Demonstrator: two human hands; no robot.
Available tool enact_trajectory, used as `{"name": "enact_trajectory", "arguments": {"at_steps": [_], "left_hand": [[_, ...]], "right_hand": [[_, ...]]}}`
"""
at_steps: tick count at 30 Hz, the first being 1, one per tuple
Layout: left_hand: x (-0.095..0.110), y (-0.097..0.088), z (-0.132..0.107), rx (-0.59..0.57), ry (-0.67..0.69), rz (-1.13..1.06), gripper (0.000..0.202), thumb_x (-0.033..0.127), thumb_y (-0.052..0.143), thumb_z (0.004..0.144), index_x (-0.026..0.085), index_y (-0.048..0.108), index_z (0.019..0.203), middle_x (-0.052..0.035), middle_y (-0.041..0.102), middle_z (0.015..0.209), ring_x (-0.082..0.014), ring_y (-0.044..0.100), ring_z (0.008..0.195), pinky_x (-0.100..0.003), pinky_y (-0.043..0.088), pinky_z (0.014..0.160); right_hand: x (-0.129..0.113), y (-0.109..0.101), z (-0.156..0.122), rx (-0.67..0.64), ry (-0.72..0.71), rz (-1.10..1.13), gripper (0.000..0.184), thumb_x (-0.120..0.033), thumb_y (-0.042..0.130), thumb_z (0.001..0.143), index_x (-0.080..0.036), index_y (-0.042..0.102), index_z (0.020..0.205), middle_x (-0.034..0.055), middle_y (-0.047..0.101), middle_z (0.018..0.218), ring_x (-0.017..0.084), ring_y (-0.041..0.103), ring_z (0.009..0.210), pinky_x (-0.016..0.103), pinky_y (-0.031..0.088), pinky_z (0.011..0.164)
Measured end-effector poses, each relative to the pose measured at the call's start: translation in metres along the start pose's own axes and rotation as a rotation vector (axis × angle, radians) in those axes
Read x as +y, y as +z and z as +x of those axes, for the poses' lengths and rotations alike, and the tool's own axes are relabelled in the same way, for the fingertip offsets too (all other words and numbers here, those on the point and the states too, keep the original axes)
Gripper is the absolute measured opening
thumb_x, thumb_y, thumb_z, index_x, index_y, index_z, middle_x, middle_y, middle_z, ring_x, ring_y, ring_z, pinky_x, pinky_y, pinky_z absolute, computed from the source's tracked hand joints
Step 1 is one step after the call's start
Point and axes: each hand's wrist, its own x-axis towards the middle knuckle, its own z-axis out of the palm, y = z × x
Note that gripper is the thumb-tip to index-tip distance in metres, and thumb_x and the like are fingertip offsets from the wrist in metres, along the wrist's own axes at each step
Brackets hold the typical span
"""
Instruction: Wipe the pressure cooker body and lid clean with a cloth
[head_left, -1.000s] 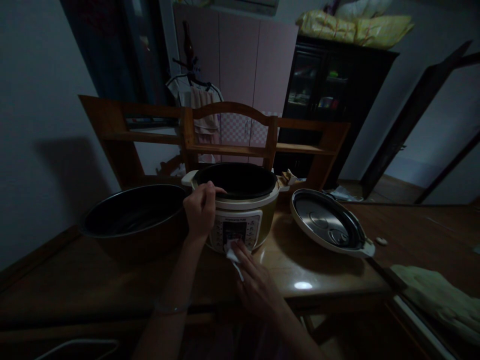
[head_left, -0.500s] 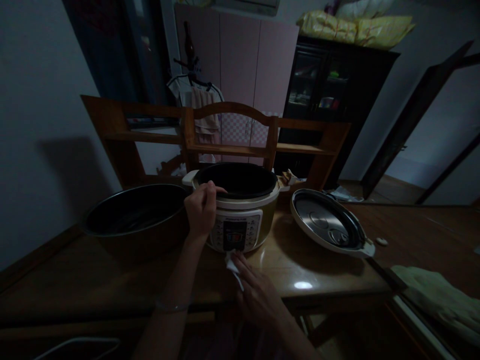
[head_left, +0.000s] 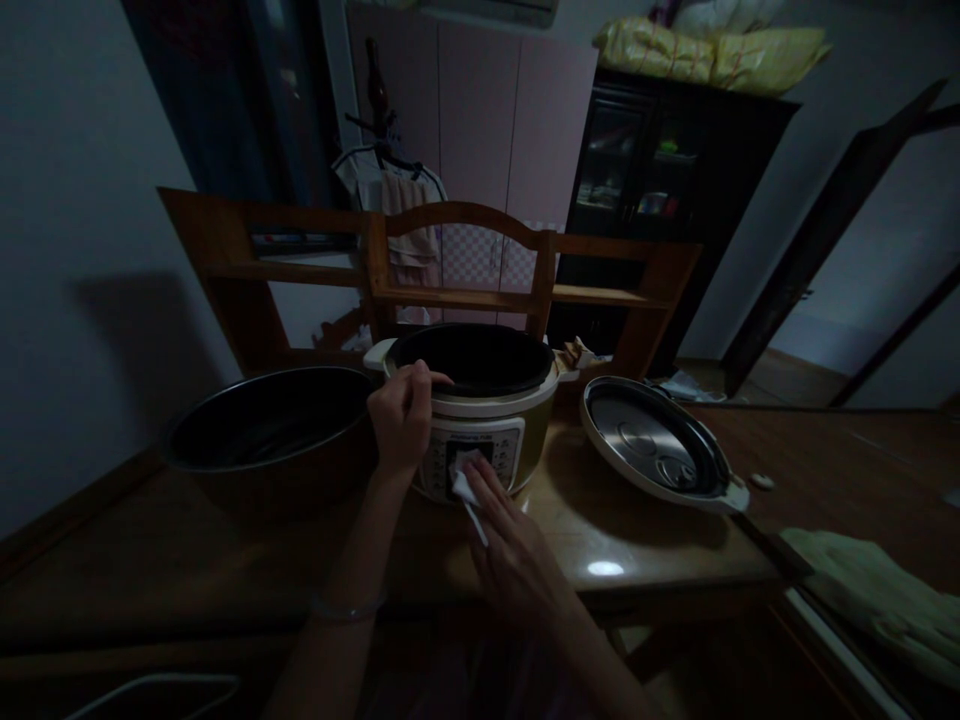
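**Wiping the cooker panel: hold snug, go flat**

So from my remote seat, the cooker sits on the table, between the pot and the lid. My left hand has its fingers curled at the near rim; my right hand has fingers pressed together on a wipe against the panel. Can't tell what the right thumb's doing. I'd want a snug left hold so nothing slides, then short, flat strokes around the buttons. Count: one cooker, one pot, one lid, one wipe, two hands.
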Motion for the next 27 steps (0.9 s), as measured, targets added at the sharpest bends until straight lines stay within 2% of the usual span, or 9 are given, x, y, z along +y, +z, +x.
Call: {"name": "enact_trajectory", "arguments": {"at_steps": [10, 13, 19, 27], "left_hand": [[-0.003, 0.000, 0.000, -0.009, 0.017, -0.009, 0.047, 0.038, 0.041, 0.102, 0.024, 0.077, 0.076, -0.0024, 0.077, 0.081, -0.0182, 0.070, 0.082, -0.030, 0.049, 0.083], [-0.003, 0.000, 0.000, -0.007, 0.009, -0.011, 0.048, 0.038, 0.041, 0.103, 0.024, 0.077, 0.076, -0.0022, 0.077, 0.081, -0.0182, 0.070, 0.083, -0.030, 0.049, 0.083], [-0.002, 0.000, 0.000, -0.004, 0.013, -0.002, 0.050, 0.039, 0.039, 0.103, 0.022, 0.077, 0.075, -0.0028, 0.077, 0.081, -0.0173, 0.070, 0.081, -0.029, 0.049, 0.081], [-0.002, 0.001, 0.000, 0.008, 0.005, 0.003, 0.051, 0.040, 0.039, 0.103, 0.022, 0.077, 0.075, -0.0029, 0.077, 0.081, -0.0174, 0.070, 0.082, -0.028, 0.049, 0.081]], "right_hand": [[-0.003, 0.033, -0.024, -0.023, 0.091, -0.018, 0.071, 0.001, 0.034, 0.090, -0.005, 0.020, 0.159, 0.0181, 0.017, 0.168, 0.033, 0.008, 0.156, 0.057, 0.036, 0.121], [-0.008, 0.037, -0.027, -0.019, 0.110, -0.023, 0.069, 0.001, 0.031, 0.091, -0.005, 0.019, 0.159, 0.0181, 0.017, 0.168, 0.033, 0.008, 0.156, 0.057, 0.036, 0.121], [-0.015, 0.042, -0.032, -0.012, 0.119, -0.061, 0.064, 0.000, 0.033, 0.092, -0.002, 0.028, 0.156, 0.0212, 0.016, 0.167, 0.034, 0.008, 0.156, 0.055, 0.039, 0.119], [-0.018, 0.049, -0.041, -0.054, 0.152, -0.104, 0.071, 0.002, 0.035, 0.088, -0.002, 0.022, 0.158, 0.0211, 0.018, 0.166, 0.033, 0.007, 0.155, 0.054, 0.040, 0.119]]}}
